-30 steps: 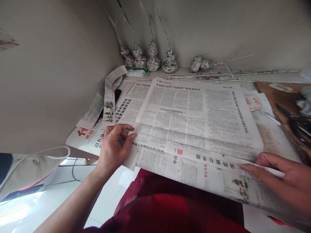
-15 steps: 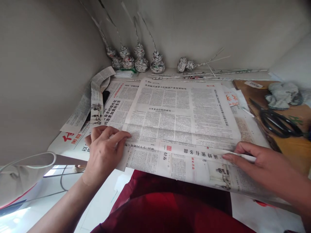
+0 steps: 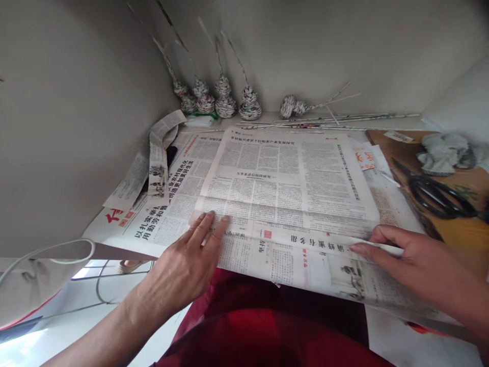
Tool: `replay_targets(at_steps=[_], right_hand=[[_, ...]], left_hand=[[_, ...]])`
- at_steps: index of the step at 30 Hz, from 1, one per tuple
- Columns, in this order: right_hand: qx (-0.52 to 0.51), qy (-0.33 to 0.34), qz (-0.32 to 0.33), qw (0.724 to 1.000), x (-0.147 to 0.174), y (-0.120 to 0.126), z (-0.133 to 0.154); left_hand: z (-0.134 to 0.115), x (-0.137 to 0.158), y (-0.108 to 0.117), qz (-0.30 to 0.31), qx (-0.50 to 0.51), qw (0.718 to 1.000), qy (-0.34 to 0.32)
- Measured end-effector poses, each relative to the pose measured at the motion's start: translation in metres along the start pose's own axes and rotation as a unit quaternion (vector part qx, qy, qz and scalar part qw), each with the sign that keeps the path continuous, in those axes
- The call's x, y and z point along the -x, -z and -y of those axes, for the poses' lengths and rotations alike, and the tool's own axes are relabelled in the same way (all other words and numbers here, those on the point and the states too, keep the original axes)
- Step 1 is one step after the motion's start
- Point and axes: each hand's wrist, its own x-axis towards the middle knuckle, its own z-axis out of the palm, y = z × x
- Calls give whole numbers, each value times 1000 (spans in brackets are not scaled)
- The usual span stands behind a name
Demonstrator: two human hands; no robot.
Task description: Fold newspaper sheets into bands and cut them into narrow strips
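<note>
A newspaper sheet (image 3: 267, 191) lies spread over other newspaper pages on the table, its near edge turned over into a narrow folded band (image 3: 309, 243). My left hand (image 3: 193, 255) rests palm down with fingers stretched out over the left end of that band, pressing on the paper. At the other end, my right hand (image 3: 405, 255) pinches the band between thumb and fingers. Both hands touch the paper near the table's front edge.
Several woven paper gourds (image 3: 250, 104) stand along the back wall; another gourd (image 3: 293, 106) lies beside thin rolled paper sticks (image 3: 324, 122). Black scissors (image 3: 439, 193) and a crumpled cloth (image 3: 446, 152) lie on a brown board at right. Cut newspaper strips (image 3: 157, 168) lean at left.
My left hand has slid right along the folded band, its fingers changing from bent to stretched flat. The right hand keeps its hold in the same place. The view has shifted slightly.
</note>
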Motion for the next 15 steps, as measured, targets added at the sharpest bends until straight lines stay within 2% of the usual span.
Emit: replay_targets(at_steps=[3, 10, 15], right_hand=[[5, -41, 67, 997, 0, 0, -2], [-37, 3, 24, 999, 5, 3, 4], [-50, -8, 2, 999, 8, 5, 9]], left_hand=[[-12, -3, -2, 20, -5, 1000, 19], [-21, 0, -13, 3, -3, 999, 39], [-26, -7, -24, -53, 34, 997, -38]])
